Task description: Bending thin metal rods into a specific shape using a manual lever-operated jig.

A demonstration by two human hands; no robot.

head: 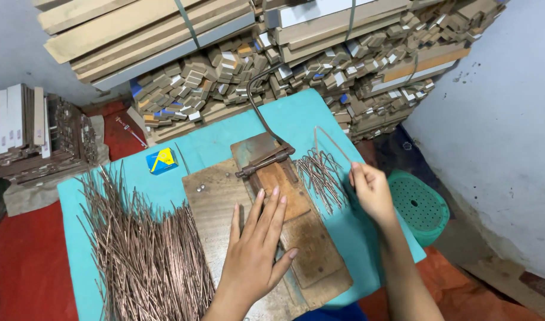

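The left hand lies flat, fingers spread, on the wooden board in the middle of the turquoise surface; its grip is open and holds nothing, it only presses the board down. The right hand is beside the board's right edge, its fingertips pinched shut on a bent wire, a thin hairpin-shaped piece that rises up and away from the hand.

On the board sits a rusty metal bending tool with a long curved lever standing up toward the stacked wood. No wire appears to be in the tool at this moment.

Judging by the two heaps, the work is in an early stretch. The pile of straight wires to the left of the board is large and spreads over much of the surface, well apart from the right hand. The pile of bent wires just right of the tool, close under the right hand, is much smaller. So a modest share looks done and most of the stock appears to be left.

A small blue and yellow box lies behind the straight wires. A green plastic stool stands at the right, and bundles of wooden strips are stacked behind.
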